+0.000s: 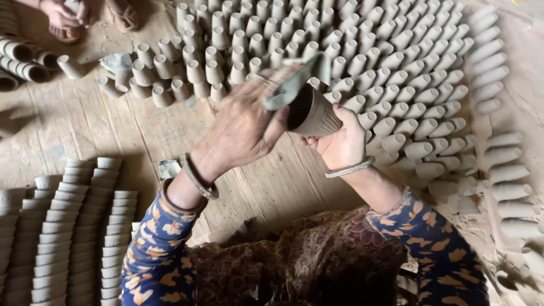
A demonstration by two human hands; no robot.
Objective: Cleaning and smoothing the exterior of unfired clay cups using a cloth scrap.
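A clay cup (313, 113) is gripped in the right hand (341, 143), fingers wrapped under its base, mouth tilted up and to the left. A grey cloth (294, 85) is pinched in the left hand (246, 127) and pressed against the cup's rim; the hand is blurred, so a wiping stroke is judged to be under way. The cup is held in the air above the wooden floor (113, 124), in front of the rows of cups (368, 51) laid out beyond it.

For the wipe to go well, the cup should be supported from below and turned a little at a time by the right hand, so that the whole rim is met by the cloth. Only light pressure should be applied, since the thin wall looks soft enough to be dented or pushed out of round. The cloth should be kept flat against the rim and not bunched, or ridges may be left. The cup should not be squeezed at its mouth.

Stacked cups (62, 238) are seen at the lower left, and loose cups (501, 170) lie on their sides at the right. Another person's hands (65, 14) are at work at the top left, well apart.
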